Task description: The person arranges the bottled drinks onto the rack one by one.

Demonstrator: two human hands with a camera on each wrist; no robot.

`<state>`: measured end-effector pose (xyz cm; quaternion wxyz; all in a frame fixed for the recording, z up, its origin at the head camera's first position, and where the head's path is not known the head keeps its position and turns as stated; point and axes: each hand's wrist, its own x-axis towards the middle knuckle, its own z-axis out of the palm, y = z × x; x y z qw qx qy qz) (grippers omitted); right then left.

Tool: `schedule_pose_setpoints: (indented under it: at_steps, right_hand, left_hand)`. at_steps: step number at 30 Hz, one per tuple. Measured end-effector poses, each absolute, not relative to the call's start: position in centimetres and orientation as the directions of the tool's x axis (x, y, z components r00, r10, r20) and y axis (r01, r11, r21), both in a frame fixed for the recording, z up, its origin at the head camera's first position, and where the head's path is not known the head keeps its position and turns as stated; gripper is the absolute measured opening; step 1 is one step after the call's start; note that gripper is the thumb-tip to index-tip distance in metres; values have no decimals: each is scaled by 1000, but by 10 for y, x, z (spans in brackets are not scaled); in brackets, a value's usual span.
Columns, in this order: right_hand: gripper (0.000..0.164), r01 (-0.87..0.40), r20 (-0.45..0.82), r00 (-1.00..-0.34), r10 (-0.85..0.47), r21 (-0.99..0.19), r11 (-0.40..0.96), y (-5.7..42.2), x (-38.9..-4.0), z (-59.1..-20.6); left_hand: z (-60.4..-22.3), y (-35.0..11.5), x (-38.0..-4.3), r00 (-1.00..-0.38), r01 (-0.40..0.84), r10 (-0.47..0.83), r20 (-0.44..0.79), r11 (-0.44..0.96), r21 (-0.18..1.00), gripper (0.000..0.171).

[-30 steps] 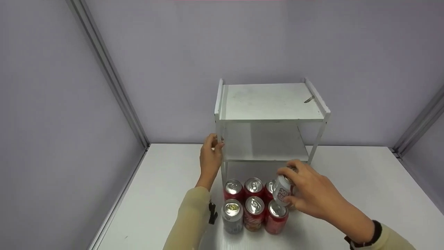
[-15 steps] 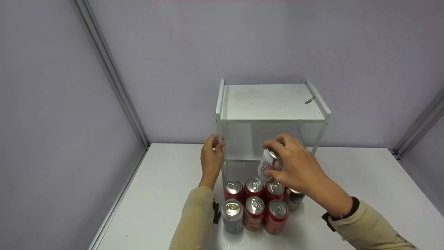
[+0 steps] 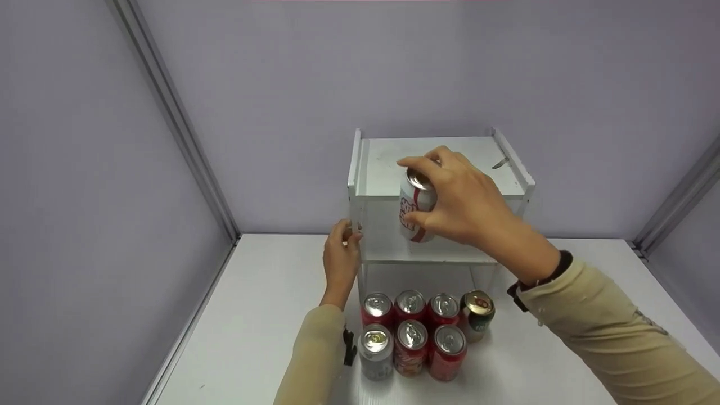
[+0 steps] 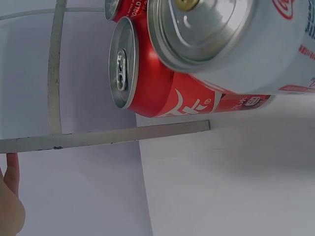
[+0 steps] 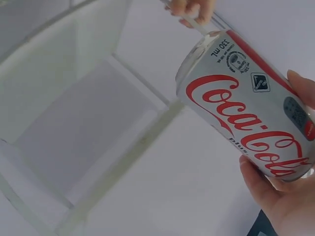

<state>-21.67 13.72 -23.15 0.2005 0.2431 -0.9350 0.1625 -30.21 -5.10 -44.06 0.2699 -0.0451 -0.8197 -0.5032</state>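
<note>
Higher than half a second ago, the white can (image 3: 409,216) is off the surface (image 3: 270,292), before the shelf (image 3: 382,163), overlapping the top board's front edge in the head view. The right hand's (image 3: 461,194) grip pinches it between thumb and fingers; the left hand's (image 3: 341,261) grip is curled at the shelf's left front post. Seven other cans (image 3: 412,336) stand below. Lifting seems in hand; shelving it would call for clearing that edge.

Head view: R hand (image 3: 464,194) hides pt of white can (image 3: 416,198) top, 3 front cans (image 3: 411,349) hide lower pts of 3 rear red cans (image 3: 410,304), L wrist view crops L hand (image 4: 11,206).
</note>
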Motion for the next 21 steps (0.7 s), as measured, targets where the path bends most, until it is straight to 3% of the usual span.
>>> schedule_pose_setpoints:
  at_steps: [8,21]
  right_hand:
    - [72,-514,473,-799,-371,-217,830,125,-239,-207]
    - [69,-460,471,-832,-292,-295,837,89,-277,-212]
  left_hand:
    - [-440,-49,-299,-859,334,-197,472,483,810,12]
    - [-449,-56,-297,-842,343,-227,489,474,811,21]
